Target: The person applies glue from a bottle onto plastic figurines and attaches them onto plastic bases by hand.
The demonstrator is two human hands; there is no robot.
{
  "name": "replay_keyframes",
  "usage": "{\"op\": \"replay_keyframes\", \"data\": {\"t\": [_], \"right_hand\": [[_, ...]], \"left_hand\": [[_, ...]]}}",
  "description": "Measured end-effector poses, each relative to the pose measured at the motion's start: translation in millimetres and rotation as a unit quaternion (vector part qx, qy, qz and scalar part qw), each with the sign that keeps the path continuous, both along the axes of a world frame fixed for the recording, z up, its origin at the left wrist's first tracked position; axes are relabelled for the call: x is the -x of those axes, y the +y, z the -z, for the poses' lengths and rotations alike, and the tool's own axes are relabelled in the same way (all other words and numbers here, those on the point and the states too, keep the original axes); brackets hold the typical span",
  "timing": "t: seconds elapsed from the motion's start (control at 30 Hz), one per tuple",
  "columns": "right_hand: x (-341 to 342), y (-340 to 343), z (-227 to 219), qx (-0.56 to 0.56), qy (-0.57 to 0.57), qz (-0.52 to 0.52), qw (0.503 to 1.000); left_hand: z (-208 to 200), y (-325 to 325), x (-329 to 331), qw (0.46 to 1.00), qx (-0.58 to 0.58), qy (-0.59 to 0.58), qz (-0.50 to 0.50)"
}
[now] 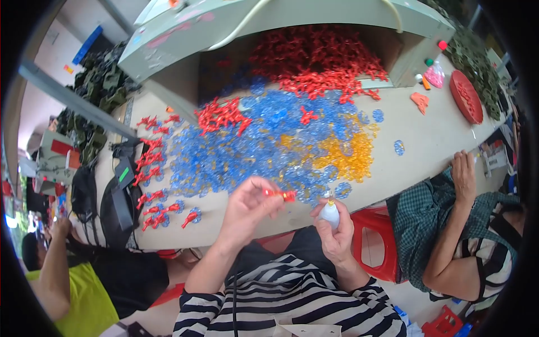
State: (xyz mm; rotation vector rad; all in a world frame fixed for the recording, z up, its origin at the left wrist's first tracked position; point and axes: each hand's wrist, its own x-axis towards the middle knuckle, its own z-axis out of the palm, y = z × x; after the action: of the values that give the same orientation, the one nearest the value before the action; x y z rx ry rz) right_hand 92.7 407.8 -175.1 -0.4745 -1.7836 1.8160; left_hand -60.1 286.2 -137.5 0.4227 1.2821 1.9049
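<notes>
Left hand [247, 203] raised, pinching one red plastic piece [281, 195]; right hand [335, 227] upright, gripping one white glue bottle [330, 213]. Blue discs [247, 151] uncountable on table [426, 146].

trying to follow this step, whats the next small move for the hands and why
Probably bring the small white bottle in the right hand up to the red plastic piece pinched in the left hand. The bottle's tip points up beside the piece, but the two are apart.
</notes>
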Motion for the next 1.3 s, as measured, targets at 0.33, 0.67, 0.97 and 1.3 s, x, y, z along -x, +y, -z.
{"op": "replay_keyframes", "data": {"t": [0.33,0.67,0.97,1.3], "right_hand": [[29.5,-27.9,-4.3,0.172,-0.059,-0.212,0.960],[32.3,-42.5,-29.3,-0.116,-0.088,-0.210,0.967],[8.0,-46.6,-36.8,-0.169,-0.104,-0.140,0.970],[15.9,-49.5,-22.1,-0.217,-0.037,-0.145,0.965]], "left_hand": [[41.5,-73.9,-65.5,0.976,-0.129,-0.171,-0.044],[57.8,-104.2,-66.0,0.911,-0.156,-0.382,0.015],[66.1,-102.1,-67.7,0.861,-0.249,-0.439,-0.065],[65.4,-106.2,-62.5,0.850,-0.264,-0.452,-0.060]]}}
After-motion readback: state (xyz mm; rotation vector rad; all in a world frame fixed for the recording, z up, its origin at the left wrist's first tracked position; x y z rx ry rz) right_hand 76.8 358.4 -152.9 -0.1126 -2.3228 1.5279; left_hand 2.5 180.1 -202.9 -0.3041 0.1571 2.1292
